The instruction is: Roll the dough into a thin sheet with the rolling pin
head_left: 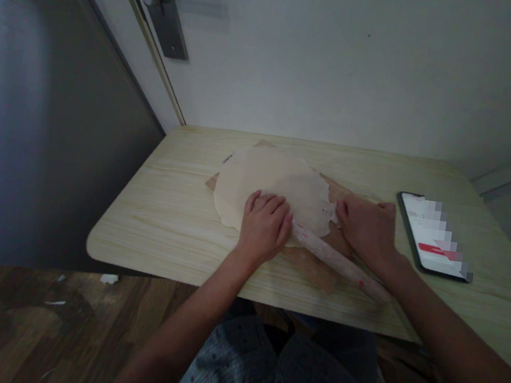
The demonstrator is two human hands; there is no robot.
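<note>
A wide, thin sheet of dough (267,171) lies spread over a wooden board (313,269), with ragged edges on its right side. My left hand (264,225) rests over the near part of the dough, fingers curled round the far end of a floured rolling pin (340,262). From there the pin slants down to the right, across the board, and its near end reaches my right forearm. My right hand (367,228) is closed at the right edge of the dough, pinching a bit of it between thumb and fingers.
The board sits on a pale wood-grain table (152,222). A phone (432,240) with a lit screen lies right of my right hand. Behind the table stands a white door (300,65) with a metal handle plate (165,16). White scraps (109,279) lie on the floor.
</note>
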